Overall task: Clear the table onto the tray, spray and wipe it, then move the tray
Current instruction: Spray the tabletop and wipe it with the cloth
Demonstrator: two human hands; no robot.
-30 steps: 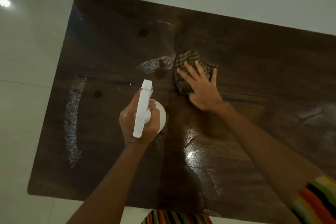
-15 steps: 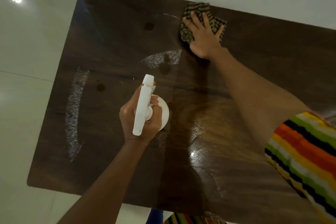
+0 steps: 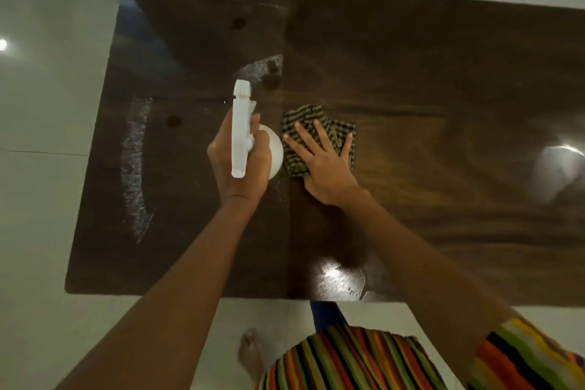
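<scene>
Striped garment (image 3: 348, 361) at near edge. Wet sheen on the dark wooden surface (image 3: 443, 231) close in. Mid-surface: left grip (image 3: 243, 168) clamped round a white spray bottle (image 3: 240, 130), nozzle pointing away. Just beside it, right grip (image 3: 326, 168) flat, fingers apart, pressing the checked cloth (image 3: 304, 117) down. White streaks (image 3: 134, 168) lie farther left.

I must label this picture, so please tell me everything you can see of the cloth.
The cloth is a small checked rag, dark with tan lines, seemingly soft woven fabric. It lies crumpled on the dark wooden table, near its middle. The right hand presses it with spread, straight fingers, covering its near part. Its left edge lies close to the white spray bottle; touching is unclear.
</scene>
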